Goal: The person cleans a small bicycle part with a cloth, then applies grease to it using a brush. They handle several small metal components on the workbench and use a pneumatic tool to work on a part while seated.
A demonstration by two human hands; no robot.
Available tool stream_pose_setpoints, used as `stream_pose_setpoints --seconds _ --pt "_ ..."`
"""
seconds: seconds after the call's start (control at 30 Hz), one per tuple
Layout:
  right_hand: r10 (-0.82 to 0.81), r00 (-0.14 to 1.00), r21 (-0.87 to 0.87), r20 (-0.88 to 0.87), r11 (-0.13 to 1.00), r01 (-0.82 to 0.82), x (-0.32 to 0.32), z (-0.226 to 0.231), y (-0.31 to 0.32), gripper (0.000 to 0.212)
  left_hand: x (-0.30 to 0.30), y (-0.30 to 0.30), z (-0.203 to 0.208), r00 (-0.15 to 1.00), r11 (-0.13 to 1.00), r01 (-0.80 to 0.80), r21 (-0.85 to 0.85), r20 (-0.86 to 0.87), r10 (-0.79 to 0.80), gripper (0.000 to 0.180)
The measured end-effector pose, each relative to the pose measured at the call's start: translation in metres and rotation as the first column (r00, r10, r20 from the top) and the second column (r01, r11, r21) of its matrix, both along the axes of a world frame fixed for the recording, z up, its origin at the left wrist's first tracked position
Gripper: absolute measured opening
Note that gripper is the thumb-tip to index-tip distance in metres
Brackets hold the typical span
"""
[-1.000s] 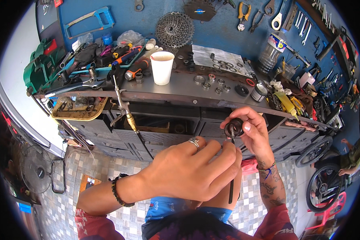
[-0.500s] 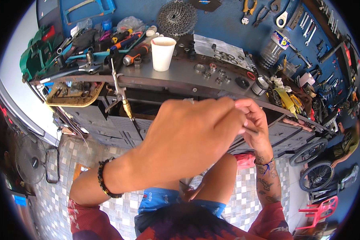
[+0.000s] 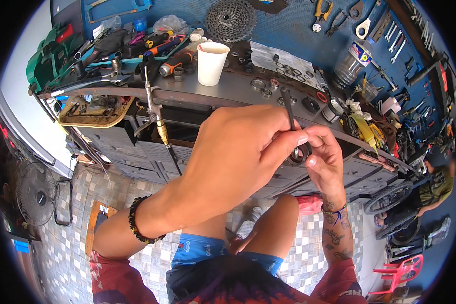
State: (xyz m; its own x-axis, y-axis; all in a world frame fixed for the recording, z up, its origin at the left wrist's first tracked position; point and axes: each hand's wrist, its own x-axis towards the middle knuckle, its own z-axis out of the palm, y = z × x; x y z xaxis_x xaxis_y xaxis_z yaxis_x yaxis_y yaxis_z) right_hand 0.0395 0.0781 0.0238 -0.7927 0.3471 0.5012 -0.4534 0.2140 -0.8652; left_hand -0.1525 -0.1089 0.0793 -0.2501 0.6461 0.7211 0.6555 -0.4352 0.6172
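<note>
My left hand [image 3: 238, 157], with a dark braided bracelet at the wrist, is closed around a slim dark stick-like tool [image 3: 288, 106]. The tool's upper end sticks up past my fingers, and its lower end meets a small dark ring-shaped bearing [image 3: 295, 161]. My right hand [image 3: 327, 159] pinches that bearing at its right side between thumb and fingers. Both hands meet in front of the bench edge. Beyond them, several loose bearings [image 3: 258, 84] lie on the metal workbench [image 3: 187, 87], near a white paper cup [image 3: 212, 66].
Hand tools crowd the bench's left end beside a green case [image 3: 48, 66]. A brass-ended air gun [image 3: 159, 121] hangs at the bench front. A tin [image 3: 333, 109] and a plastic bottle [image 3: 352, 63] stand at the right. Another person [image 3: 433, 187] is beside a bicycle wheel [image 3: 389, 197] at far right.
The bearing has come into sight between my hands as they turned. The slim tool now points upward from my left fingers, where before a dark stub showed at my right palm.
</note>
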Motion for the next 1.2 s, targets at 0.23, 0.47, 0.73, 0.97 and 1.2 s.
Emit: stream_pose_setpoints --seconds 0.23,0.47,0.73,0.97,1.2 --pt "-0.025 0.999 0.014 -0.044 1.000 0.025 0.000 -0.001 0.001 0.055 0.004 -0.005 -0.016 0.998 0.988 0.013 0.156 0.058 -0.023 0.012" --pt "-0.044 0.999 0.014 -0.018 0.999 0.045 0.001 0.000 -0.001 0.054 0.003 -0.008 -0.017 0.993 0.983 -0.046 0.176 -0.102 0.065 0.014" --pt "-0.046 0.999 0.029 -0.001 0.999 0.046 -0.002 -0.004 0.000 0.053 -0.002 -0.009 -0.015 0.812 0.928 0.027 0.373 -0.549 0.197 0.030" --pt "-0.068 0.997 -0.016 0.040 0.997 0.069 -0.007 -0.004 -0.002 0.063 0.005 -0.030 -0.024 0.624 0.924 0.043 0.380 -0.733 0.272 0.026" --pt "-0.086 0.994 0.028 0.071 0.996 0.085 -0.007 -0.003 0.000 0.065 0.003 -0.034 -0.028 0.504 0.924 0.069 0.377 -0.812 0.294 0.024"
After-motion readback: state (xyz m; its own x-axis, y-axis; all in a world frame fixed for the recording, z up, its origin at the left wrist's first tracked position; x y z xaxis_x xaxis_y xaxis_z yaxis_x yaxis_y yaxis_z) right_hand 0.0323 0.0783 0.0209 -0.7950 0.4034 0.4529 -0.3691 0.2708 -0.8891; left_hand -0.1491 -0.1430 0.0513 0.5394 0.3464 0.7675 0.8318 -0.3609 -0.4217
